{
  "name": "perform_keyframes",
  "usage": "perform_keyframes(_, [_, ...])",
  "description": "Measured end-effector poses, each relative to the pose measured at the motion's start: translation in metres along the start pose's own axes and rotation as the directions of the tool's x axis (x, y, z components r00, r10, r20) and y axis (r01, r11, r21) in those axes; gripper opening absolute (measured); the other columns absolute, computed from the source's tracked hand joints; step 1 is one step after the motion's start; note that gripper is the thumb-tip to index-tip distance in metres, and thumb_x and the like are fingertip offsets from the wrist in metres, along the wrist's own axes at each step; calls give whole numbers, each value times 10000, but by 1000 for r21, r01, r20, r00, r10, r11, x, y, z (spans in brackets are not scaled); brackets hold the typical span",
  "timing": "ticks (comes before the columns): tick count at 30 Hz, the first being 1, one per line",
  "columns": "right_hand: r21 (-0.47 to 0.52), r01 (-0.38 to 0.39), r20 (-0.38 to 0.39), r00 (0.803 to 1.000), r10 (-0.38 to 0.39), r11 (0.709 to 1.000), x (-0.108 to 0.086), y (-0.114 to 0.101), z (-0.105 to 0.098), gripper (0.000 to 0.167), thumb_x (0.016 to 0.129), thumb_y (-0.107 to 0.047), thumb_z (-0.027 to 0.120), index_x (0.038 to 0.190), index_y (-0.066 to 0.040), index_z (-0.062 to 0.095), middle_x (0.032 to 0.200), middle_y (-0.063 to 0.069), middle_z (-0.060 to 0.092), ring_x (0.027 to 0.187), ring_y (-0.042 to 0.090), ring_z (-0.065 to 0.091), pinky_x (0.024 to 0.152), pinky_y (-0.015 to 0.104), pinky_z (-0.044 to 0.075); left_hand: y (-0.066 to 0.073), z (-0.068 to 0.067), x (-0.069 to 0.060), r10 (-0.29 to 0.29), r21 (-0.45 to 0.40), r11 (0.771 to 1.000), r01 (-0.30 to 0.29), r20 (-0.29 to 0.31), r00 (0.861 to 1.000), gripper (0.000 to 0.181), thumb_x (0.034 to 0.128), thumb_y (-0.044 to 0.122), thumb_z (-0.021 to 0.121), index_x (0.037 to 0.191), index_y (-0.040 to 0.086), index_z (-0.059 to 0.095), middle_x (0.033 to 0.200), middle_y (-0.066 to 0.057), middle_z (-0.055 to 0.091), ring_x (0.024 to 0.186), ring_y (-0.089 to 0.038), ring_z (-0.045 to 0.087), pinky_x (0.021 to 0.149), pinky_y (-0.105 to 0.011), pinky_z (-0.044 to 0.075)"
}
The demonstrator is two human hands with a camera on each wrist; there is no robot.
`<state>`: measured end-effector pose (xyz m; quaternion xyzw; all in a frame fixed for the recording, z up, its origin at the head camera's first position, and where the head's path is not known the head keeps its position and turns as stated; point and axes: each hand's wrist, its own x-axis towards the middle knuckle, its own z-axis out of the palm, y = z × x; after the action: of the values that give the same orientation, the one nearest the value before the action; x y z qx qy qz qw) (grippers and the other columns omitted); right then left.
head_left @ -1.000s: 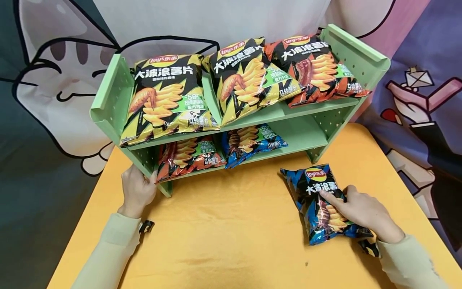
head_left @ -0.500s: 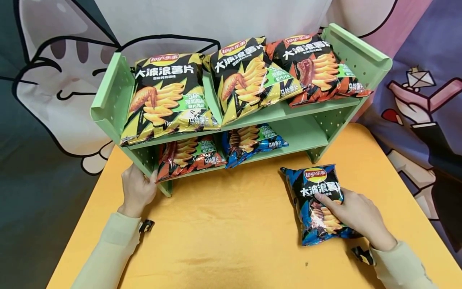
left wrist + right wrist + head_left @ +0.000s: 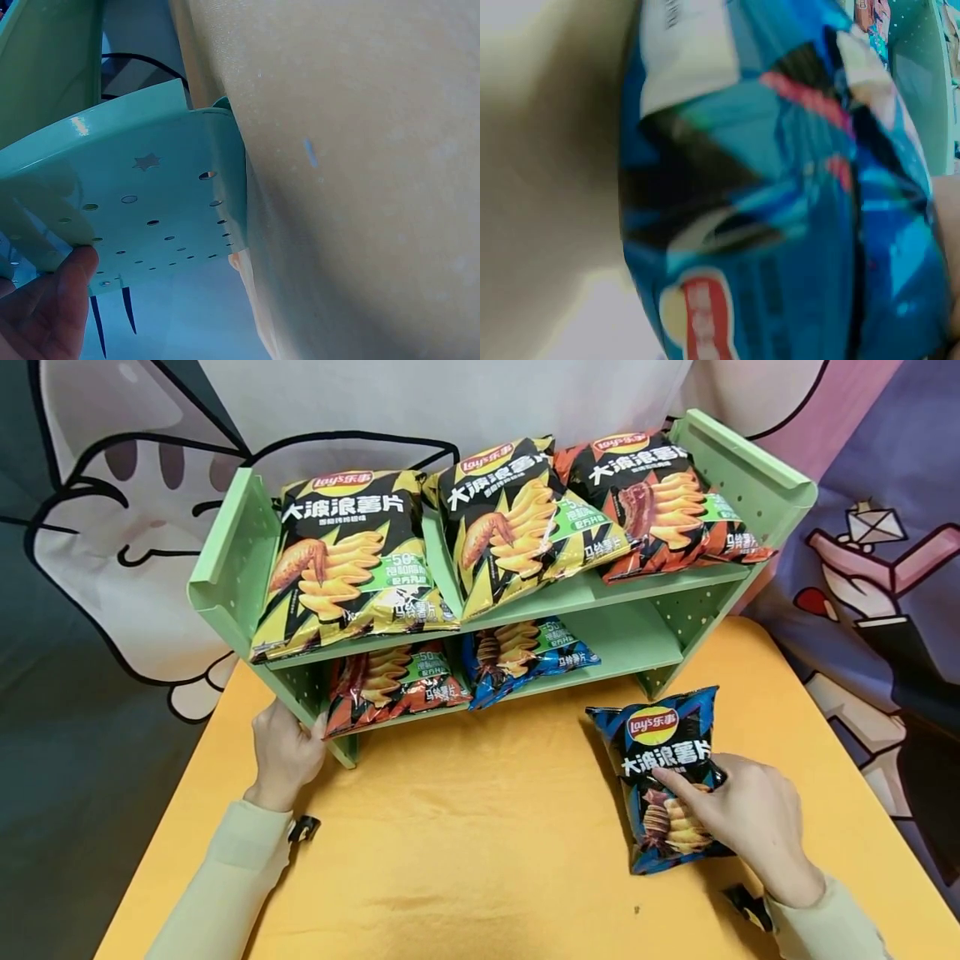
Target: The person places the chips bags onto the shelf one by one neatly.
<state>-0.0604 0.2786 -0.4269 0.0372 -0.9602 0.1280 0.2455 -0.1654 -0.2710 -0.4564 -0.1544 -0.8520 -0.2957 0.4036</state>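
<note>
My right hand [image 3: 757,818] grips a blue and black bag of potato chips [image 3: 663,777] by its right side, thumb across the front. The bag is tipped up over the table, right of the shelf. In the right wrist view the bag's blue back [image 3: 780,247] fills most of the picture. My left hand [image 3: 287,756] holds the lower left side panel of a green two-tier shelf [image 3: 645,635]. The left wrist view has the thumb [image 3: 71,281] against that perforated panel [image 3: 142,202]; the other fingers are mostly hidden.
On the upper tier lie two yellow-black chip bags [image 3: 337,560] [image 3: 517,527] and a red one [image 3: 652,502]. The lower tier holds a red bag [image 3: 397,685] and a blue bag [image 3: 521,652]. A yellow cloth covers the table [image 3: 465,843]; a printed curtain hangs behind.
My right hand has turned the blue chip bag more upright, raising its top edge, and shifted slightly. The left hand stays on the shelf panel.
</note>
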Motion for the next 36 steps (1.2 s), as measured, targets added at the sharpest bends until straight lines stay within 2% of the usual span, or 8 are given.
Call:
perform_keyframes(4, [-97, 128, -186, 972, -144, 987, 2, -4, -15, 734, 685, -732, 792, 565, -229, 272, 547, -89, 199, 421, 73, 162, 432, 268, 104, 0, 0, 0, -1, -1, 1000, 1, 0, 1000, 581, 988, 501, 451, 1103, -34, 646, 603, -77, 458, 469, -132, 334, 441, -307, 234])
perform_keyframes(9, [-138, 213, -406, 879, -251, 967, 12, -18, -35, 755, 806, -831, 601, 557, -206, 259, 556, -98, 188, 444, 90, 130, 483, 276, 84, 0, -1, 0, 0, 8, 1000, 0, -2, 1000, 583, 990, 502, 442, 1112, -32, 641, 609, -85, 470, 479, -124, 342, 440, -318, 244])
perform_keyframes(11, [-139, 235, -444, 854, -273, 962, 20, -23, -41, 760, 831, -809, 597, 552, -193, 251, 551, -99, 180, 440, 104, 133, 487, 293, 91, 0, -2, 0, -3, 8, 1000, 3, -2, 1000, 563, 982, 470, 456, 1141, -38, 641, 638, -122, 522, 486, -177, 398, 443, -349, 278])
perform_keyframes(15, [-134, 264, -465, 834, -296, 955, 36, -28, -49, 766, 850, -782, 603, 544, -179, 244, 533, -83, 183, 428, 133, 149, 502, 323, 110, -1, -3, -1, -12, 8, 1000, 12, 0, 1000, 538, 952, 409, 480, 1206, -39, 637, 684, -163, 583, 508, -249, 454, 454, -400, 312])
perform_keyframes(18, [-128, 264, -445, 846, -293, 956, 50, -31, -52, 765, 853, -784, 597, 547, -179, 245, 530, -68, 185, 431, 133, 144, 503, 313, 104, -1, -3, -2, -13, 10, 1000, 13, -5, 1000, 529, 946, 408, 486, 1198, -30, 645, 672, -154, 577, 500, -230, 431, 449, -391, 299])
perform_keyframes(24, [-63, 265, -327, 905, -271, 962, 76, -31, -52, 762, 840, -804, 600, 556, -191, 248, 544, -48, 178, 443, 98, 121, 457, 286, 78, 0, -2, -3, -24, 26, 999, 24, 2, 1000, 441, 903, 341, 522, 1101, -31, 654, 622, -127, 529, 494, -197, 391, 455, -389, 280])
perform_keyframes(32, [-93, 288, -224, 927, -301, 953, 96, -31, -50, 700, 773, -616, 782, 563, -192, 266, 567, -47, 193, 444, 115, 162, 432, 308, 99, 2, -1, -2, -36, 31, 999, 35, 24, 999, 422, 860, 282, 527, 1101, -44, 642, 593, -109, 482, 481, -190, 357, 468, -378, 265])
perform_keyframes(36, [-81, 298, -203, 929, -309, 951, 102, -32, -48, 710, 793, -683, 731, 569, -197, 264, 571, -58, 179, 434, 112, 160, 424, 305, 105, 1, 0, 0, -24, 24, 999, 24, 3, 1000, 460, 887, 350, 518, 1105, -29, 661, 594, -97, 489, 488, -122, 323, 458, -362, 247])
